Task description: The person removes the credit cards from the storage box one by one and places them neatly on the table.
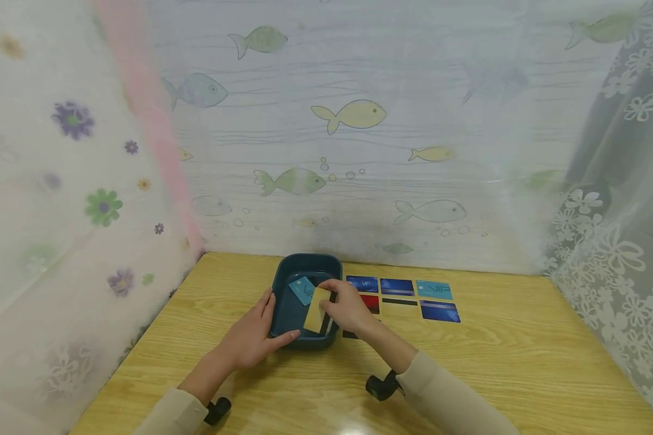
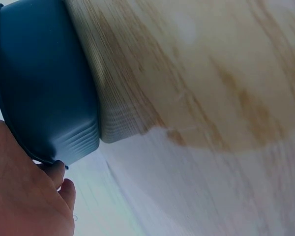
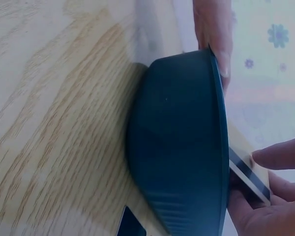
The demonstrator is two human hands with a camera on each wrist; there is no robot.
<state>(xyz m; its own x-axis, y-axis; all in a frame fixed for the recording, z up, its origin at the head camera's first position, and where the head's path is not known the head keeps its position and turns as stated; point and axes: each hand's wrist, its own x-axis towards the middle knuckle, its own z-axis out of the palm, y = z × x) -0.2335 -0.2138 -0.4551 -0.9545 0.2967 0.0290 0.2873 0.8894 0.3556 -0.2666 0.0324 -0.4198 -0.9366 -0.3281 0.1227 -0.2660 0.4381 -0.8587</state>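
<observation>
My right hand (image 1: 350, 308) pinches a gold card (image 1: 315, 311) with a dark stripe between thumb and fingers. It holds the card tilted over the dark teal basin (image 1: 310, 344). Inside the basin lies a light blue card (image 1: 302, 290). At the basin's near left corner rests my left hand (image 1: 247, 335), its fingers along the left side and its thumb over the front rim. In the left wrist view, fingertips touch the basin's rim. The right wrist view shows the gold card (image 3: 261, 172) partly behind the basin wall.
Right of the basin lie several cards in rows: a dark blue VIP card (image 1: 362, 284), a light blue VIP card (image 1: 434, 290), a partly covered red card (image 1: 371, 304), a striped gold card (image 1: 399, 309) and others. Patterned curtains (image 1: 359, 151) surround the wooden table (image 1: 500, 356).
</observation>
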